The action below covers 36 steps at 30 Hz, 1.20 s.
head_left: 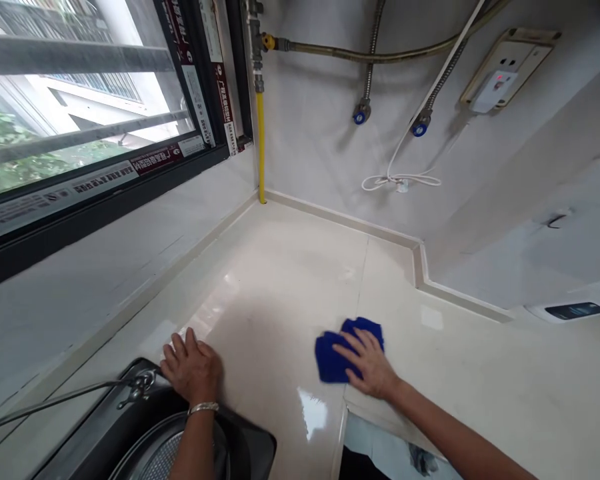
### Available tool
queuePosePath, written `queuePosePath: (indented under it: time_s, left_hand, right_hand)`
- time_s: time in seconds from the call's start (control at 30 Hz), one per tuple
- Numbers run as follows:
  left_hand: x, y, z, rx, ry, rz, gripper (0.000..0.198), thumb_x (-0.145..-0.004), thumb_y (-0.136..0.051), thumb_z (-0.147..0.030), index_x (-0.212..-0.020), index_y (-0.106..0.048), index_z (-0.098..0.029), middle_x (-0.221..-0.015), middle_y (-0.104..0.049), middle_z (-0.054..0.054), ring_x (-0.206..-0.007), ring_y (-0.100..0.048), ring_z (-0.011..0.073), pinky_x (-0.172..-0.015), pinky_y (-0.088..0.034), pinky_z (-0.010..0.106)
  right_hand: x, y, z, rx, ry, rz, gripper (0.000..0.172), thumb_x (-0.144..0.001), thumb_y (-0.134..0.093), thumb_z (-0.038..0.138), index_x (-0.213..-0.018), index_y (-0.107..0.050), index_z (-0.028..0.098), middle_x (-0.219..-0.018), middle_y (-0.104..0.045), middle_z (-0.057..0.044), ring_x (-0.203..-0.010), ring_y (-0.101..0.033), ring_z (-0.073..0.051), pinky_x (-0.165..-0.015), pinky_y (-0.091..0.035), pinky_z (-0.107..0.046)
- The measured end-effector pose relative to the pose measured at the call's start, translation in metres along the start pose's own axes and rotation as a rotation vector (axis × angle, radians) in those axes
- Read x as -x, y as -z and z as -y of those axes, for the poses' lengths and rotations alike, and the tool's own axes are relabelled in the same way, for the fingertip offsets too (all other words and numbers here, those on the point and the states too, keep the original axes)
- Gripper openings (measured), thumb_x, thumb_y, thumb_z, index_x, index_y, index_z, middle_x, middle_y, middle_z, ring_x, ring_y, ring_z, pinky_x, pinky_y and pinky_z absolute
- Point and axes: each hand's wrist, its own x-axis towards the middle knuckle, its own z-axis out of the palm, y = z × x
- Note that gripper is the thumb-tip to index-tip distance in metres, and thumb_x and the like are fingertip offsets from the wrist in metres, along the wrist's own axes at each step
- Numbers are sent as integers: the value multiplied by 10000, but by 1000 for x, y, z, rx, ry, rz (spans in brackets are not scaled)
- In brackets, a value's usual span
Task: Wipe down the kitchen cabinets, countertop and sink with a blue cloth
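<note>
A blue cloth point(337, 357) lies bunched on the glossy cream countertop point(290, 253). My right hand point(367, 363) presses down over it, its fingers spread across the folds and gripping the fabric against the surface. My left hand point(193, 367), with a bracelet at the wrist, rests beside the rear edge of the dark sink point(250, 433). Its fingers are apart and slightly bent, and nothing shows in them. The left forearm covers part of the sink bowl.
A faucet point(143, 383) stands at the sink's left. A yellow pipe point(261, 147) runs down the corner by the window frame point(105, 180). On the back wall are blue-capped valves point(361, 115), a white cord point(403, 179) and a socket point(510, 70). A phone-like device point(575, 311) is at right.
</note>
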Motion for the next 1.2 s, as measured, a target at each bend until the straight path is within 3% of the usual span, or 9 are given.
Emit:
queuePosePath:
  time_s: [0.13, 0.33, 0.43, 0.53, 0.6, 0.73, 0.9, 1.07, 1.2]
  left_hand:
    - [0, 1, -2, -19, -4, 4, 540, -1033, -311, -314, -1433, -572, -63, -1543, -494, 258, -1493, -372, 421, -1195, -321, 661]
    - [0, 0, -2, -36, 59, 32, 552, -1034, -298, -334, -1455, -558, -89, -1565, -489, 224, -1512, -355, 403, -1232, -284, 627]
    - [1, -1, 1, -53, 79, 66, 549, -1030, -307, -332, -1462, -556, -101, -1578, -478, 213, -1517, -350, 402, -1241, -277, 622]
    - [1, -3, 3, -61, 79, 75, 542, -1033, -314, -335, -1472, -546, -115, -1588, -471, 198, -1524, -339, 397, -1247, -270, 624]
    - [0, -3, 4, -58, 76, 81, 537, -1033, -327, -333, -1476, -541, -120, -1592, -467, 192, -1525, -336, 397, -1250, -265, 630]
    - [-1, -1, 2, -35, 72, 71, 531, -1029, -340, -329, -1460, -553, -105, -1577, -476, 215, -1517, -346, 405, -1238, -276, 647]
    - [-3, 1, 0, -6, 28, 23, 544, -1033, -301, -334, -1450, -561, -99, -1561, -491, 220, -1510, -359, 393, -1227, -291, 630]
    - [-4, 0, -1, -9, 18, 19, 552, -1013, -318, -328, -1434, -573, -79, -1548, -497, 229, -1477, -388, 404, -1204, -312, 622]
    - [-4, 3, -3, 2, 33, 44, 553, -997, -323, -309, -1426, -579, -72, -1550, -493, 233, -1473, -382, 405, -1199, -306, 621]
  right_hand:
    - [-42, 9, -66, 176, -403, -90, 573, -994, -436, 392, -1562, -486, 335, -1605, -451, -93, -1459, -352, -392, -1169, -298, -595]
    - [-189, 22, -118, 182, -928, -64, 642, -1019, -330, 480, -1614, -392, 246, -1601, -396, -198, -1369, -373, -480, -1047, -313, -721]
    - [-260, 18, -101, 130, -923, -66, 652, -1018, -312, 462, -1616, -378, 211, -1612, -368, -222, -1366, -348, -504, -1029, -271, -771]
    - [-308, 7, -52, 88, -698, -19, 644, -1023, -327, 440, -1622, -365, 207, -1646, -339, -184, -1420, -285, -502, -1084, -231, -749]
    - [-319, -2, -9, 47, -506, 14, 634, -1012, -384, 430, -1615, -383, 233, -1654, -354, -135, -1451, -267, -481, -1130, -227, -702]
    - [-285, -11, 70, -103, -156, 40, 646, -971, -495, 440, -1595, -418, 291, -1649, -393, -80, -1487, -261, -449, -1184, -187, -677]
    - [-171, -11, 126, -292, 162, 99, 700, -928, -543, 470, -1600, -386, 352, -1674, -370, -25, -1514, -242, -426, -1209, -166, -672]
    - [-65, -6, 117, -273, 268, 89, 720, -890, -575, 425, -1588, -405, 382, -1654, -406, 15, -1497, -297, -385, -1217, -206, -622]
    - [14, 0, 67, -90, 66, -2, 798, -809, -588, 276, -1585, -427, 369, -1620, -454, -25, -1465, -343, -397, -1175, -261, -636]
